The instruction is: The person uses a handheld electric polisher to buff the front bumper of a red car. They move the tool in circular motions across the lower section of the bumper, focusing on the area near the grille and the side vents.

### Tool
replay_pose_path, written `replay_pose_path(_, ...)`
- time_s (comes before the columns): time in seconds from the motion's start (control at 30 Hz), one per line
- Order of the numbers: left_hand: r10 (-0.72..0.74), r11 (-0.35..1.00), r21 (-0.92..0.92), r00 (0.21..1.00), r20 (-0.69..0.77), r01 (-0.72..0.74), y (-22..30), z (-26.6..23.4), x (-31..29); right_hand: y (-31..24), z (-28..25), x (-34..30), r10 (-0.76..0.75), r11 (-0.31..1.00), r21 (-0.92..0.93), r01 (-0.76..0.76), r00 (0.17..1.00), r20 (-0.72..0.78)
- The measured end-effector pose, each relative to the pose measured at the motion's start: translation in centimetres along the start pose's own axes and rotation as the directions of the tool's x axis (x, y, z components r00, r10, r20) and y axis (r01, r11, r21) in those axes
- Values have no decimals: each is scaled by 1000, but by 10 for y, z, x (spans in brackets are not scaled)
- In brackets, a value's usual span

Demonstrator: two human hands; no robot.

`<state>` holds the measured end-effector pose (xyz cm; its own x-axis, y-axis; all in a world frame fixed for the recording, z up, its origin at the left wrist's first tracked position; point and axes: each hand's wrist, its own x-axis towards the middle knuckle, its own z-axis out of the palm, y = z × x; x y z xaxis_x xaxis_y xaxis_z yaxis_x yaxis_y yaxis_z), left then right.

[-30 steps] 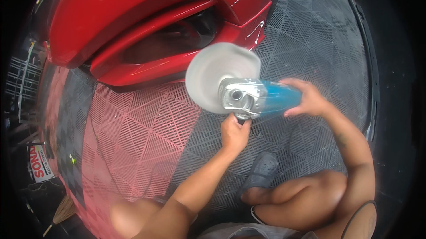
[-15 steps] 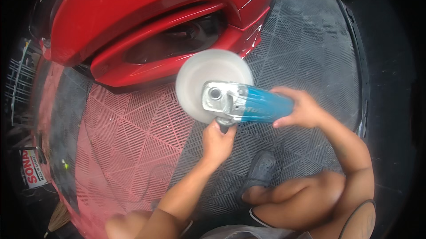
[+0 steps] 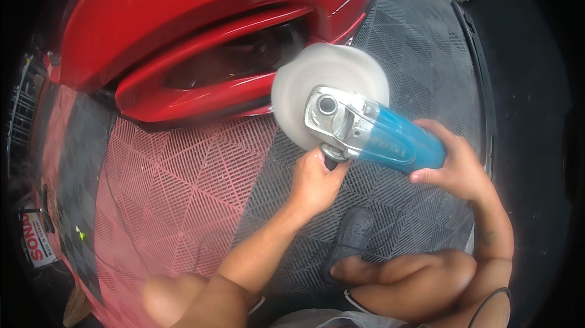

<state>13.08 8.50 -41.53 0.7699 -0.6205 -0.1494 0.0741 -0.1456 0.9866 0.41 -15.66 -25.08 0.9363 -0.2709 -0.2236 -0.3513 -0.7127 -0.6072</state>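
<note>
With both hands I hold a rotary polisher (image 3: 399,139), blue-bodied with a silver metal head. My left hand (image 3: 317,183) is closed round its black side handle. My right hand (image 3: 456,160) wraps the rear end of the blue body. On the polisher, the round whitish pad (image 3: 356,72) looks smeared as if spinning. It overlaps the right end of the red car bumper (image 3: 195,99) in the head view; I cannot tell whether it touches the paint. Above the lower red lip lies a dark bumper opening (image 3: 244,57).
Red and grey slatted floor tiles (image 3: 183,176) lie below, with a thin cord across them. My foot in a dark clog (image 3: 353,233) is under the polisher. A wire rack (image 3: 24,115) and a white and red box (image 3: 38,239) stand at the left. A dark raised edging (image 3: 478,60) runs along the right.
The polisher has moved right and slightly farther away, with both hands still on it. More of its pad now lies beyond the bumper's right end. The view has shifted a little.
</note>
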Motion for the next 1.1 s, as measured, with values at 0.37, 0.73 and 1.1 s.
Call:
replay_pose_path(0.37, 92, 995, -35, 996, -17, -92, -15, 2, 8, -21, -2, -6, 14, 997, -69, -16, 999, -35)
replay_pose_path(0.73, -287, 948, -30, 893, 348, 317, 41, -78, -14, 14, 27, 33, 90, 871, 450, -198, 964, 249)
replay_pose_path(1.1, -314, 863, -350, 929, 194, 365, 44, -185, -72, -52, 85, 90, -86, 848, 498, -184, 878, 470)
